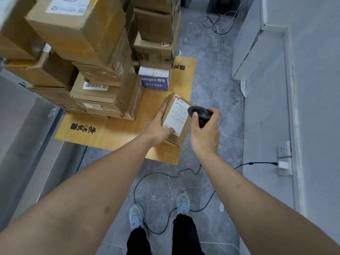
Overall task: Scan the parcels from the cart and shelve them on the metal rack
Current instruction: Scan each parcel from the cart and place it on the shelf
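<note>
At frame centre, the left hand [158, 126] grips a small brown cardboard parcel [175, 118] with a matte white label, resting on the cart's smooth wooden board [117, 133]. The right hand [206, 133] holds a rounded black plastic scanner [199, 114] beside the label. Taped cartons [95, 52] stack upper left.

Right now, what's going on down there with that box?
Left hand holds small box. Right hand grips scanner over its label. Nothing in the way.

Handwritten "2-2" on the red tag [177, 97] of the held parcel [175, 116]; "Deeyeo" on the blue pack [154, 82] beyond it; "705" on a stacked box label [95, 106] left.
</note>
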Demonstrator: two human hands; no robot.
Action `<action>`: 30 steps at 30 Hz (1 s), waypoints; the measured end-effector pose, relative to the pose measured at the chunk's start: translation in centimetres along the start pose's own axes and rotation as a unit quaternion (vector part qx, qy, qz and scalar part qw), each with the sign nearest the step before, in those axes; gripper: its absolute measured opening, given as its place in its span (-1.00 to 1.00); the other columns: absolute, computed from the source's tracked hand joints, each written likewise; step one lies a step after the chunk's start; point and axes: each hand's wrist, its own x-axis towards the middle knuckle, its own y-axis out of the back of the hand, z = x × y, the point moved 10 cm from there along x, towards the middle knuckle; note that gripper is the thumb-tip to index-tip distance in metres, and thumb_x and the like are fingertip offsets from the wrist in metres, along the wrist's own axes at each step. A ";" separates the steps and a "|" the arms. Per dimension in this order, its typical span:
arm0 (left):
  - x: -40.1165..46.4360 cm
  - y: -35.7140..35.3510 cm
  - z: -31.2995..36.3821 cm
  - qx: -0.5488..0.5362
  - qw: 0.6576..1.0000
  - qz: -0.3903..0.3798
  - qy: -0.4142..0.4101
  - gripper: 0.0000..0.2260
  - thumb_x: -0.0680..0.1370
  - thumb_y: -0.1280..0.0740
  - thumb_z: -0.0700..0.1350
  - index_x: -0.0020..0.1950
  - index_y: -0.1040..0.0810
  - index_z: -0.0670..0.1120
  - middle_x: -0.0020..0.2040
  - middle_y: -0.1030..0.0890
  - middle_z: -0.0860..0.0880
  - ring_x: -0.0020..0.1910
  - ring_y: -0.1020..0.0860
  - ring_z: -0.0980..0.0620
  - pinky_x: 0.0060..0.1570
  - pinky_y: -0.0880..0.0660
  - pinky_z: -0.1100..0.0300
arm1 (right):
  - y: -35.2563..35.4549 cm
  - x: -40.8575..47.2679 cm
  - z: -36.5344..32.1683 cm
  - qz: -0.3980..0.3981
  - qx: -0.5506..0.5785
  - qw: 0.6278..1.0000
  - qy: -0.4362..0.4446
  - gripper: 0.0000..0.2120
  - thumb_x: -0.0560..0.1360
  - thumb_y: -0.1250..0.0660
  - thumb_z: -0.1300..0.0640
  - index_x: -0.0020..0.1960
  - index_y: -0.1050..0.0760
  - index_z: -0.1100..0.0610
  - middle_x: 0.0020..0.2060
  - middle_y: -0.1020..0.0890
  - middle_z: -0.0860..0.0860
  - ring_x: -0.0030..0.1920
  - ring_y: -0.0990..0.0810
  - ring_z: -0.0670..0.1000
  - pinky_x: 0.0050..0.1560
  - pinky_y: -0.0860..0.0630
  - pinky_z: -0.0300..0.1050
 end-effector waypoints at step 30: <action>-15.6 7.0 -3.0 -0.117 0.966 -0.021 -0.231 -0.16 0.68 -0.36 0.00 0.47 0.20 0.66 0.57 -0.21 0.32 0.63 -0.21 -0.03 0.61 -0.17 -0.24 | 3.5 -16.4 -11.1 -0.004 0.029 0.996 0.085 -0.69 0.69 -0.19 -0.16 0.35 -0.24 -0.07 0.04 -0.60 -0.07 -0.05 -0.61 0.00 -0.23 -0.39 -0.14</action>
